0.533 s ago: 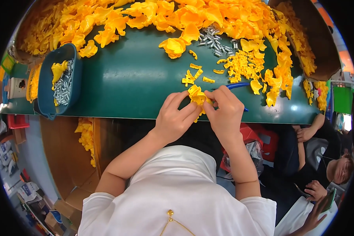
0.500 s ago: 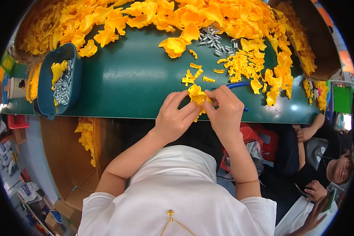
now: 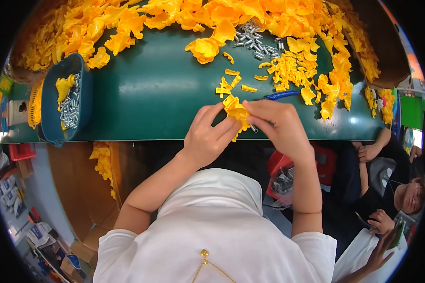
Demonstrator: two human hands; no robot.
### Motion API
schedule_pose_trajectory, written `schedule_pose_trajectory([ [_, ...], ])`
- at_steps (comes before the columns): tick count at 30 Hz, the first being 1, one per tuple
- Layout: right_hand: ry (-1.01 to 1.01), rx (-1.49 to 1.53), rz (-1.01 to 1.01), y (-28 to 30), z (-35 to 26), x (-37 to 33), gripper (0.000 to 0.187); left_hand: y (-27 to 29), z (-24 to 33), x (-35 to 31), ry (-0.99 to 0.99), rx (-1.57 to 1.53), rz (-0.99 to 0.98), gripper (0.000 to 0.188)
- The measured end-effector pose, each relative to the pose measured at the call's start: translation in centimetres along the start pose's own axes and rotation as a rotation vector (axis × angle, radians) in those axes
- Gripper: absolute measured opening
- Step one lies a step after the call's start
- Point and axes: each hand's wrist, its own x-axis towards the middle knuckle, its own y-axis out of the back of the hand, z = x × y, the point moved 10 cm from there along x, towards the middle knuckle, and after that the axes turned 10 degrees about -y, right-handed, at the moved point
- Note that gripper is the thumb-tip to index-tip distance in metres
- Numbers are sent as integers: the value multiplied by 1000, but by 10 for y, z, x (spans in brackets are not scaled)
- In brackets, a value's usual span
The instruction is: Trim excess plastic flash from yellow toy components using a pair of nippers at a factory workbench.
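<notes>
My left hand [image 3: 207, 136] is closed on a yellow plastic part [image 3: 237, 112] with curved, petal-like pieces, held above the near edge of the table. Pressed together at that part's upper right edge are the fingertips of my right hand [image 3: 281, 123]. A small metal spring [image 3: 253, 128] shows just below my right thumb; whether the hand or the part holds it is hidden. Beyond my hands lie several loose yellow strips [image 3: 236, 81]. A blue-handled tool [image 3: 282, 95] rests behind my right hand, partly covered by it.
Yellow petal-shaped parts [image 3: 222, 30] heap along the far side of the green table [image 3: 151, 99]. Metal springs [image 3: 256, 43] and small yellow pieces [image 3: 295, 70] lie in piles. A blue basket [image 3: 86, 101] with springs stands left. Another person [image 3: 382, 188] sits at right.
My right hand has shifted slightly right and turned, its fingers now straighter at the part. A metal spring has come into view beneath it. The view has shifted slightly.
</notes>
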Motion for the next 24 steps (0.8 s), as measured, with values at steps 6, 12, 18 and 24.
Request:
schedule_pose_trajectory([
  [6,-85,112,-81,-2,15,2,28,-2,-2,7,6,1,7,22],
  [12,-141,291,265,-8,27,-26,27,1,0,5,-6,49,22,27],
  [18,-248,936,245,-13,54,-39,24,11,-21,-14,495,-782,245,96],
  [24,48,468,359,8,5,-46,21,-35,-23,-32,939,-1647,366,52],
])
